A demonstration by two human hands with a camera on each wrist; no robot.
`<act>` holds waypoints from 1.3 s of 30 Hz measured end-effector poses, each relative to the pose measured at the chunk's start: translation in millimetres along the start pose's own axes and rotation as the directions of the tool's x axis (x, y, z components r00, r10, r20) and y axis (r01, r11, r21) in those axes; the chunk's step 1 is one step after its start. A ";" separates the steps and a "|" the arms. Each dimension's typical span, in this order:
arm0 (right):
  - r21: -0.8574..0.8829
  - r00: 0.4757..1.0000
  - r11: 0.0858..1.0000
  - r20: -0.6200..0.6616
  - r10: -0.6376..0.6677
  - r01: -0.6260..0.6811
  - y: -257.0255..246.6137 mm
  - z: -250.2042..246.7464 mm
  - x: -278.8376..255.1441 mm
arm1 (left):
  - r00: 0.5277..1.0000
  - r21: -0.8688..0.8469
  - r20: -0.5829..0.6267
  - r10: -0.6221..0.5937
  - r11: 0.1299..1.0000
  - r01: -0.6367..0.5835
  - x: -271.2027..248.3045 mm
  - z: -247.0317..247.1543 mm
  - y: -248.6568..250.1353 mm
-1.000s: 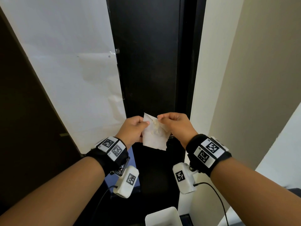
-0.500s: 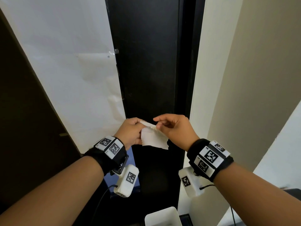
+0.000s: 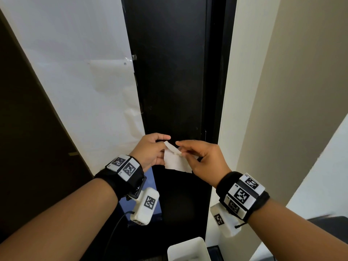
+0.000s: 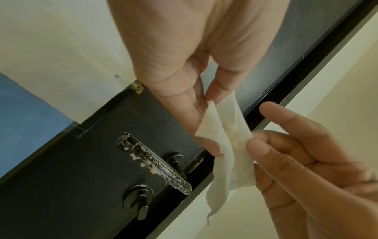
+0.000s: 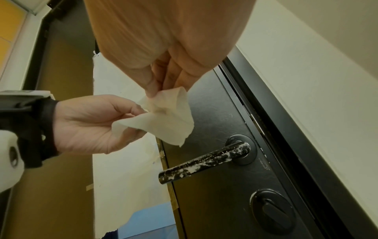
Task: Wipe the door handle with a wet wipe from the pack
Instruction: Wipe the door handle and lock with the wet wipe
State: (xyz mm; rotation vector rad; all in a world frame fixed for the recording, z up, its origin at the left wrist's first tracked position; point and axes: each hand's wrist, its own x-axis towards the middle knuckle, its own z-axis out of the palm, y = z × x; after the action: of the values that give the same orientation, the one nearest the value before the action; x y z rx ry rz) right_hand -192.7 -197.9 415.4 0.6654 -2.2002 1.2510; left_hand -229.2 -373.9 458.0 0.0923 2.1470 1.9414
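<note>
Door handle point(image 5: 204, 163) horizontal, free end leftward

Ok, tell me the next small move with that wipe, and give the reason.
Probably fold the soiled face inward, then bring the wipe back down onto the door handle. Both the left hand and the right hand pinch the wipe above the handle, a yellowish smear shows on it, and the handle is still flecked with white residue along its bar.

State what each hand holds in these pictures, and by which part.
Both hold one wet wipe. The left hand pinches its left edge; the right hand pinches a folded upper corner. The wipe hangs clear of the smeared door handle.
</note>
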 end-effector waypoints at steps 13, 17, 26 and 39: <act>-0.158 0.972 0.959 0.063 -0.228 0.235 2.7 7.6 -18.9 | 0.999 -0.097 0.044 0.001 0.995 0.003 -0.3 -1.8 3.1; -0.210 0.970 0.949 0.110 -0.216 0.235 6.6 9.4 -19.2 | 0.998 -0.087 0.062 -0.012 0.996 0.018 -1.8 -2.6 4.1; 0.300 0.860 0.819 0.008 0.510 -0.488 12.6 11.6 7.2 | 0.996 0.091 0.045 0.082 0.992 -0.086 5.9 -1.7 -1.8; 0.338 0.719 0.748 -0.235 0.654 -0.571 40.6 -18.9 29.4 | 0.799 0.825 0.327 0.504 0.260 -0.502 13.8 -14.9 6.1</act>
State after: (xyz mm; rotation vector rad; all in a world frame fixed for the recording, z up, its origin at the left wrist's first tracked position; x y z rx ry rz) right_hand -236.8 -167.6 417.4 -0.2601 -2.0392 1.8271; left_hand -246.6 -384.7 463.3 1.1024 3.1579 0.6345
